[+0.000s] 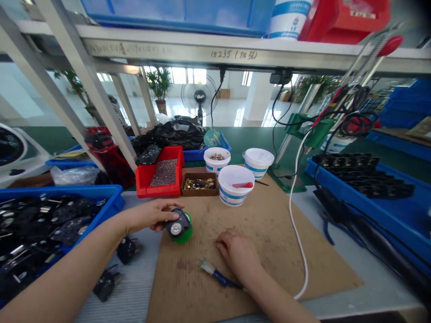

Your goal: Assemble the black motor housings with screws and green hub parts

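My left hand (162, 215) grips a black part with a round metal disc (177, 226), thumb on top. This part sits on or against a green round piece (185, 233) at the cardboard sheet's left side. My right hand (238, 253) rests on the cardboard sheet (269, 237) with its fingers curled in; whatever they may hold is hidden. Just left of that wrist lies a dark blue cord-like piece with a pale, clear tip (209, 268). Two small black assemblies (127, 249) (106, 283) lie on the table below my left forearm.
A blue bin of black parts (114, 197) stands left. Behind the sheet are a red bin of small pieces (139, 186), a box of brass-coloured pieces (198, 193) and white tubs (232, 197). A white cable (296, 215) crosses the right side, near a blue tray (380, 211). A shelf (188, 49) spans overhead.
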`<control>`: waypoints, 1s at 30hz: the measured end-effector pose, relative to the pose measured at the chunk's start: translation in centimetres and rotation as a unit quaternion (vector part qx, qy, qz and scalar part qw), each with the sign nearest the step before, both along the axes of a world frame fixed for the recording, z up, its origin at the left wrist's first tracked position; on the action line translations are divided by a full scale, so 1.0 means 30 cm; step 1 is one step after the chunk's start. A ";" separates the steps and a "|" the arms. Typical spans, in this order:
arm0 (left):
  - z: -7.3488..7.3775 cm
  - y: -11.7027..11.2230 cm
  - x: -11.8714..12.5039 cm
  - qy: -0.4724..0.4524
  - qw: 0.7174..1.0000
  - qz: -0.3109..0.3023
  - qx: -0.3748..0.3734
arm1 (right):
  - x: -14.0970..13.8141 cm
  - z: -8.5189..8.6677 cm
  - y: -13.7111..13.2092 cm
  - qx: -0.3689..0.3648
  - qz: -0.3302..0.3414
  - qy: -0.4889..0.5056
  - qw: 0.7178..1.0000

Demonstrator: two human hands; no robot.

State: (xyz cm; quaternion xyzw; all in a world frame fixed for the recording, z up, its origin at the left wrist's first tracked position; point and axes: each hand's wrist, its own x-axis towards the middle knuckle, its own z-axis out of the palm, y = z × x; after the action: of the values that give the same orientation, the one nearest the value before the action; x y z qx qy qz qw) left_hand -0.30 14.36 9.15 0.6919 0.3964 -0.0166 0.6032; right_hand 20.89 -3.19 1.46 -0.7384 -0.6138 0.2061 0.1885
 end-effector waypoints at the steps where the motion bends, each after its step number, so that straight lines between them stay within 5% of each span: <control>1: 0.002 0.009 -0.002 0.010 1.000 -0.007 0.009 | 0.001 -0.004 0.001 0.004 0.000 0.011 1.000; 13: -0.035 0.089 0.009 0.042 0.982 -0.082 0.166 | -0.001 0.030 0.024 0.092 -0.026 0.248 0.964; 22: -0.042 -0.119 -0.029 -0.014 0.990 -0.130 0.054 | -0.095 0.047 0.012 0.116 0.007 0.366 0.923; 26: -0.063 -0.212 -0.069 -0.055 0.995 -0.025 0.082 | -0.136 0.068 0.007 0.135 0.034 0.340 0.930; 30: -0.150 -0.340 -0.155 -0.114 0.972 0.127 0.164 | -0.164 0.076 0.037 0.156 0.057 0.294 0.941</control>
State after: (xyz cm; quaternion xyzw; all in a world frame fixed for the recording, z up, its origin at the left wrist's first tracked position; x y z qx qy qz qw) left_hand -4.95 4.16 4.65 0.7229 0.4073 0.2043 0.5194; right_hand 15.98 -2.09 3.74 -0.5698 -0.5967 0.3264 0.4612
